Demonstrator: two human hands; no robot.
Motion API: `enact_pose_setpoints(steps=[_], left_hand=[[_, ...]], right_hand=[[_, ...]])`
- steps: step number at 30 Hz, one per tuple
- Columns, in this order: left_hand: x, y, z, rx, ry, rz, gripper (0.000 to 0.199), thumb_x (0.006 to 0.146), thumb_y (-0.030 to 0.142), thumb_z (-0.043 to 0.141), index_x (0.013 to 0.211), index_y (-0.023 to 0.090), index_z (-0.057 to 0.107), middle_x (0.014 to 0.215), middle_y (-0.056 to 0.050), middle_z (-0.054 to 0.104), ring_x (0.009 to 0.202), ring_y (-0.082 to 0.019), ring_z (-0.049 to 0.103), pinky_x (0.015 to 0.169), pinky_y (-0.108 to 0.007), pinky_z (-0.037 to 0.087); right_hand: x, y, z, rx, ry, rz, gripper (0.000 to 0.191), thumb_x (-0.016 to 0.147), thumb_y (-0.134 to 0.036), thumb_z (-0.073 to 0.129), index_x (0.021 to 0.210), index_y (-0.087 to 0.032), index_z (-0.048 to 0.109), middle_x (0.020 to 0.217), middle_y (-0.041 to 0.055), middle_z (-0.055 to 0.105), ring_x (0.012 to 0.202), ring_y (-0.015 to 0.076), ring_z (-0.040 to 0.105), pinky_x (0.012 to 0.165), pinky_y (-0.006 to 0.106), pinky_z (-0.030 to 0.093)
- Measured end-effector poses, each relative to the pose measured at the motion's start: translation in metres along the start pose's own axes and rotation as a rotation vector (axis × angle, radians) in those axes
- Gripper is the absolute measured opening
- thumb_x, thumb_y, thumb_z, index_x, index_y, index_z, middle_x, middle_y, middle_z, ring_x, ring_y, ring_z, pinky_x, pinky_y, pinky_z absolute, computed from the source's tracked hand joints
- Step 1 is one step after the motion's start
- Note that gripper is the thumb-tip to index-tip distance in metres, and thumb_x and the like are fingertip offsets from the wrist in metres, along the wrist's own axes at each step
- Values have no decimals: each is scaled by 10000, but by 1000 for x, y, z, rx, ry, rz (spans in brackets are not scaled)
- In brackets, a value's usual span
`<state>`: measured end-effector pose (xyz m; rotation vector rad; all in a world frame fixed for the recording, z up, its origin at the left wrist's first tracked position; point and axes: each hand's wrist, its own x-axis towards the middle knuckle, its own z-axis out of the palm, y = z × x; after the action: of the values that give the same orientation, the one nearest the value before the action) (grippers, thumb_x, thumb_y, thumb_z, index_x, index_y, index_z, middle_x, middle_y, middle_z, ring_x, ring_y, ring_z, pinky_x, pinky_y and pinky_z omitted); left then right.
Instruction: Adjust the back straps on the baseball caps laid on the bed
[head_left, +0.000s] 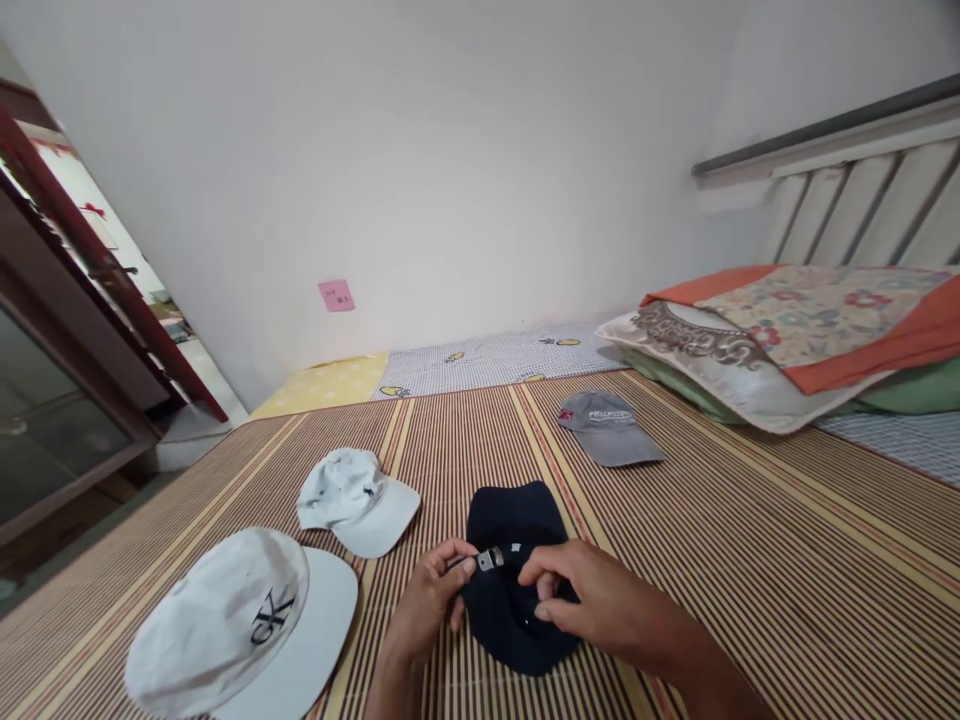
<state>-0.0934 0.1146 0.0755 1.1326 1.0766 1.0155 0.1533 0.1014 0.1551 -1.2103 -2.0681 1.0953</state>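
Observation:
A dark navy cap (517, 510) lies on the striped mat with its inside facing up. Across its opening runs the back strap, which carries a metal buckle (490, 559). My left hand (431, 595) pinches the strap beside the buckle between thumb and index finger. Over the right side of the cap is my right hand (585, 592), fingers bent and the thumb apart from the index finger. I see nothing held between them, though the inner fingers are partly hidden. Inside the cap, a small white tag (516, 547) shows near the strap.
Left of my hands lie a white cap with black letters (217, 615) and a smaller white cap (349, 495). A grey cap (607, 425) sits farther back. Stacked pillows (750, 350) stand at the right near a radiator (862, 205). The striped mat (465, 440) reaches toward the wall.

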Motion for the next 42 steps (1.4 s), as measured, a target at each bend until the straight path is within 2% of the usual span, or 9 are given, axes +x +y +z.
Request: enact_pose_setpoints(steps=[6,10,13,16,21,25,34,38,42], left_hand=[[2,-4,3,-84,41,6,496,728,603,846,858,175,629,588,78,552,378,-46,426,366,-167,300],[2,-5,7,-147,16,15,478,745,583,845,807,175,604,574,73,541,397,-46,429,384,-164,327],[2,-5,8,-176,2,20,461,759,570,841,802,176,606,571,75,533,397,-41,405,390,-167,308],[2,-5,8,-213,-1,17,440,768,550,844,812,174,619,589,69,537,427,-44,410,405,-168,302],[1,-5,8,-220,-23,17,425,729,509,893,837,167,665,616,60,545,481,-52,432,436,-170,327],[-1,-2,8,-198,-24,16,411,732,508,892,827,161,693,614,54,555,489,-53,450,450,-169,345],[-1,-2,14,-323,8,19,439,660,481,943,839,164,699,656,42,586,483,-54,463,408,-158,360],[-2,-4,16,-306,-58,14,398,721,476,907,836,160,694,639,50,541,467,-51,433,395,-160,363],[-2,-5,17,-311,-72,-5,381,746,466,892,880,162,705,657,50,539,466,-46,411,383,-159,334]], right_hand=[[3,19,11,132,-45,22,319,696,-129,709,970,-256,812,829,19,801,788,216,742,669,263,489],[3,23,4,166,-27,13,320,711,-104,675,964,-257,799,740,-10,749,688,168,681,608,235,456],[3,27,-2,303,-12,-18,287,762,-132,668,993,-253,786,744,-20,723,686,159,695,633,242,484],[6,34,-7,451,50,-38,243,794,-203,702,1021,-237,781,820,-14,712,660,160,727,652,272,537],[13,42,-15,622,196,-74,438,802,-265,751,1240,-252,737,961,16,739,760,178,763,794,340,601],[14,44,-19,686,280,-51,502,792,-316,783,1285,-246,726,1005,31,727,750,176,750,783,344,604],[13,44,-21,631,259,-63,343,825,-322,784,1152,-225,746,902,-9,650,677,111,625,683,282,514],[14,48,-20,595,198,-64,218,823,-346,805,981,-215,733,740,-44,568,630,100,532,581,242,412],[15,50,-20,583,180,-69,216,831,-365,800,950,-207,713,762,-32,603,610,95,530,576,248,407]])
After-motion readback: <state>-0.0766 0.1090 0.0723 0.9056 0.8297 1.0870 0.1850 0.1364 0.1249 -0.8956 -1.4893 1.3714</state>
